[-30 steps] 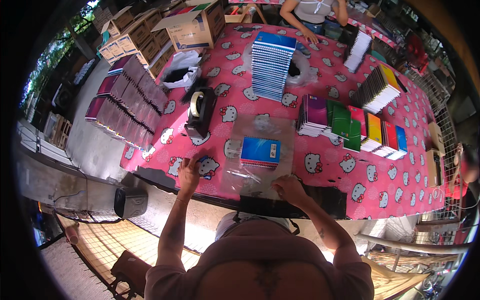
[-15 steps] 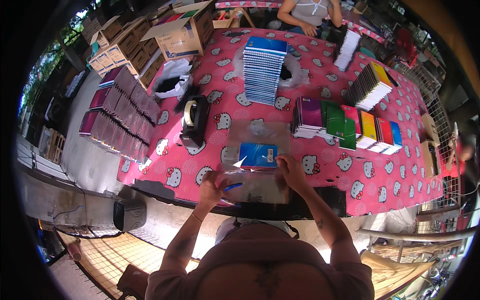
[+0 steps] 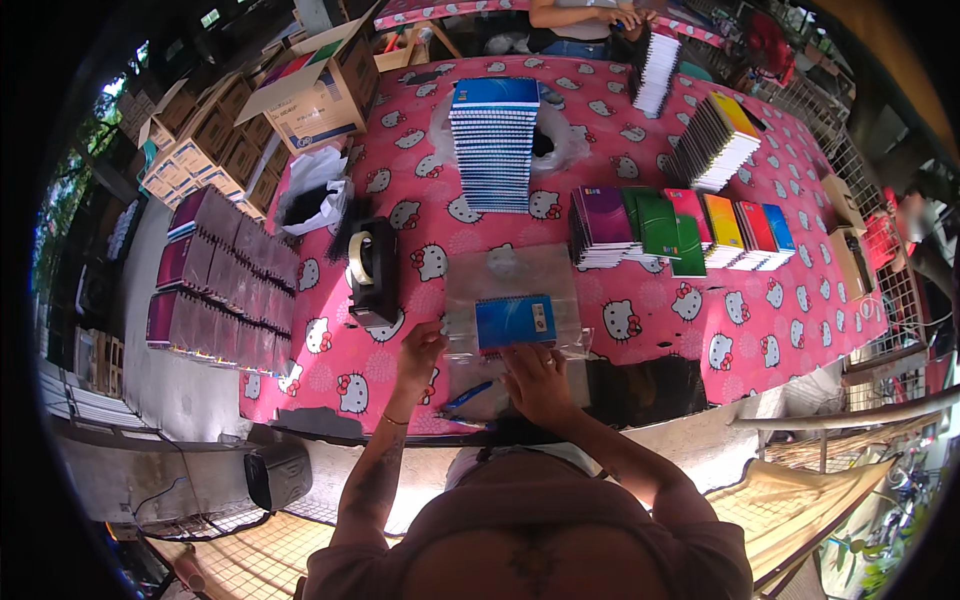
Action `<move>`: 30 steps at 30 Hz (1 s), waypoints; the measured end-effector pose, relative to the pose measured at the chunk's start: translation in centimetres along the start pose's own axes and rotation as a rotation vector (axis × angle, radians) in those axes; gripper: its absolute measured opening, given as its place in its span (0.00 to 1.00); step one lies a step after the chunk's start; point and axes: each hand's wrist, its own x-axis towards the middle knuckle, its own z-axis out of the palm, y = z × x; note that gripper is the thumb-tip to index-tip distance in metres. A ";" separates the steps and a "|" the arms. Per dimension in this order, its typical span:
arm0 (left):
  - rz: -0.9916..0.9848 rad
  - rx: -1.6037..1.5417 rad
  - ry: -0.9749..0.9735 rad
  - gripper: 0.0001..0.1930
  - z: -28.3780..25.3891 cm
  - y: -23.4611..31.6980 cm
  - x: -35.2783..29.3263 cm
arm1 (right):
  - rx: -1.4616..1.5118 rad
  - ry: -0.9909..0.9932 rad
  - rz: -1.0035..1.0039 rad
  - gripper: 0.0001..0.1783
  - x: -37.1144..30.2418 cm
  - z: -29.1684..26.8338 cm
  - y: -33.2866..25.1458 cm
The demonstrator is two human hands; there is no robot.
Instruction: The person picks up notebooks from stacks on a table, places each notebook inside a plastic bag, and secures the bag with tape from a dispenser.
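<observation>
A small blue spiral notebook (image 3: 515, 321) lies on a clear plastic bag (image 3: 510, 280) on the pink patterned tablecloth (image 3: 640, 330). My left hand (image 3: 420, 352) pinches the bag's left edge just beside the notebook. My right hand (image 3: 538, 382) presses flat on the plastic directly below the notebook. A blue pen (image 3: 468, 398) lies under the plastic between my two hands.
A black tape dispenser (image 3: 372, 272) stands left of the bag. A tall stack of blue notebooks (image 3: 495, 145) rises behind, coloured notebooks (image 3: 680, 225) fan out to the right. Maroon books (image 3: 220, 285) and cardboard boxes (image 3: 300, 95) fill the left. Another person (image 3: 585, 15) works at the far edge.
My hands moved in from the bag's outer corners toward the notebook. The blue pen now lies between them under the plastic. The view also shifted closer to the table.
</observation>
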 end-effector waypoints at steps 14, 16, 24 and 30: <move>0.682 0.839 -0.272 0.07 7.6 4.0 13.7 | -0.004 -0.048 -0.007 0.29 1.7 1.0 -0.8; 0.666 0.980 -0.341 0.07 8.6 3.1 15.5 | 0.020 -0.057 -0.003 0.29 1.8 0.9 -0.7; 0.816 0.924 -0.312 0.04 8.9 3.1 16.6 | -0.013 -0.033 -0.014 0.27 1.4 1.1 -0.1; 1.059 0.982 -0.267 0.07 9.0 4.8 15.1 | -0.039 0.029 -0.048 0.26 1.1 1.7 0.6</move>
